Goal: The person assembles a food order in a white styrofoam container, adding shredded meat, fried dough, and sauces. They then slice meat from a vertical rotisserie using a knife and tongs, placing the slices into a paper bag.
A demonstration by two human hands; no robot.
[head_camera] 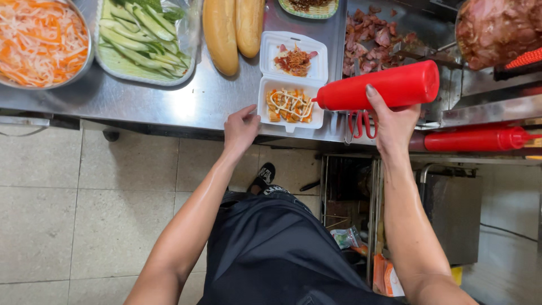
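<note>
Two hands | right (391, 121) grips glossy red squeeze bottle (389, 86) | left (240, 129) loosely steadies white foam box (292, 85)

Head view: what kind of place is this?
Probably a street-food or sandwich stall. On a steel counter lie baguettes, sliced cucumber and chopped meat. The right hand holds a red squeeze bottle over a foam box steadied by the left hand.

Two bread loaves (232, 31) lie beside sliced cucumber (144, 34).

L grip (241, 127) loosely curled, R grip (391, 121) clenched, both arms outstretched.
</note>
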